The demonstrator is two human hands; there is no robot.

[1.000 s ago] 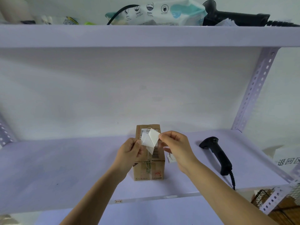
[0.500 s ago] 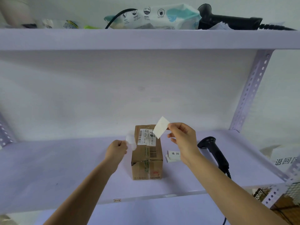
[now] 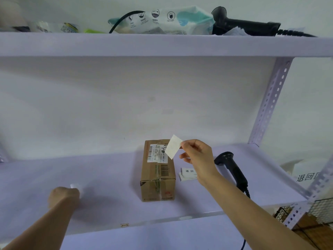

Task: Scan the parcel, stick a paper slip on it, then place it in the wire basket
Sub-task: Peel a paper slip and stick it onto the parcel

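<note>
Head view is mostly filled by a pale purple shelf (image 3: 90,177), where the parcel (image 3: 158,174) is stood roughly in the middle, well clear of the front edge, probably so the top face is easy to reach. It's a small brown cardboard box, taped along the seams, with a white shipping label and barcodes on top. A black scanner (image 3: 232,168) is laid down just to its right, so scanning looks done with. The wire basket (image 3: 320,210) is only partly seen at the lower right, past the shelf corner. A paper slip (image 3: 173,146) is pinched by one corner in the right hand (image 3: 196,156), held above the box's far end, likely lined up for sticking. The left hand (image 3: 63,195) is closed around something small, white and blurry, maybe peeled backing, kept off to the side. More slips (image 3: 187,174) are left by the box.
</note>
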